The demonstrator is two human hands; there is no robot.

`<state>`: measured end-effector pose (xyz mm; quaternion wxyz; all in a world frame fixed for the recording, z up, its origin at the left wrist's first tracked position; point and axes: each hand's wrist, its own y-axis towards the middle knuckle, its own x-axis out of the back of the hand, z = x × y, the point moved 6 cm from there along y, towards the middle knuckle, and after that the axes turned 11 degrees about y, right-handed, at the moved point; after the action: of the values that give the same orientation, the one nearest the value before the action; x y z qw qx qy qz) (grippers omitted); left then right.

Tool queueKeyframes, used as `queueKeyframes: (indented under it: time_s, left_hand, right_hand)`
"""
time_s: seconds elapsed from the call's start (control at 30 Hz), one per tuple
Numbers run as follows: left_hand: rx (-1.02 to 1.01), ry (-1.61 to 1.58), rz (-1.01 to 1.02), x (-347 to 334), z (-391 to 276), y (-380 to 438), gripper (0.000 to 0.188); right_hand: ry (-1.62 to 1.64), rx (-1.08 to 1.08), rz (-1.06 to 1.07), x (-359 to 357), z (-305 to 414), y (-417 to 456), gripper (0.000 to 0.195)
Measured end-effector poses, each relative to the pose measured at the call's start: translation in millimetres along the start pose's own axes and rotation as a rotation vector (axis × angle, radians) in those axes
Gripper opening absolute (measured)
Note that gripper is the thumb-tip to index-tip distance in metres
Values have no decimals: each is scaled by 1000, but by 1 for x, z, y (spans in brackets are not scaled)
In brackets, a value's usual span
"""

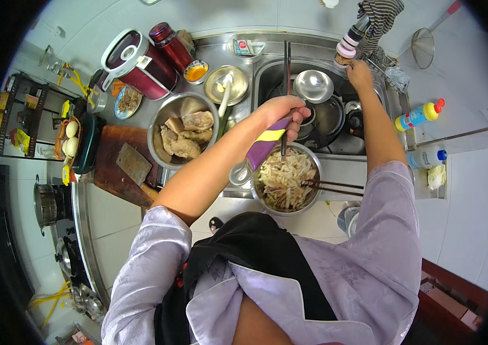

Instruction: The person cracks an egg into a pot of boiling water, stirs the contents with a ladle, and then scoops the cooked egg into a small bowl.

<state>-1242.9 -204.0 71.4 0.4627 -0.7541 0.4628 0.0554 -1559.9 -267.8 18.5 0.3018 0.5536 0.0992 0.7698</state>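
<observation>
My left hand point(287, 114) is closed around a pair of dark chopsticks point(287, 69), whose lower ends point down at a steel bowl point(318, 189) of shredded food point(287, 181). A purple, yellow-striped object point(270, 136) extends from the same hand; its kind is unclear. A second pair of chopsticks point(339, 188) rests in the bowl, pointing right. Beyond the sink's right back part, my right hand point(359, 75) is at the base of a pink-and-black-banded jar point(345, 49); its fingertips are partly hidden, so its grip is unclear.
A sink point(356, 148) holds pans and a steel bowl point(313, 86). To the left stand a steel bowl of meat pieces point(183, 138), a cleaver point(134, 164) on a wooden cutting board point(110, 181), and a maroon kettle-like appliance point(153, 73). Bottles point(419, 116) stand at the right.
</observation>
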Motion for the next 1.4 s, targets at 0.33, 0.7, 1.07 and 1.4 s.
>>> queueKeyframes:
  time_s: [0.33, 0.7, 1.07, 1.4]
  left_hand:
    - [39, 7, -51, -21, -25, 64, 15]
    - [57, -28, -36, -27, -28, 73, 15]
    - [-194, 691, -647, 22, -27, 85, 31]
    - [-133, 242, -501, 0, -3, 95, 27]
  right_hand:
    - [102, 30, 157, -28, -44, 5, 24]
    - [134, 84, 168, -14, -41, -2, 21]
    - [121, 71, 213, -20, -45, 3, 20]
    - [156, 30, 214, -19, -44, 1, 21]
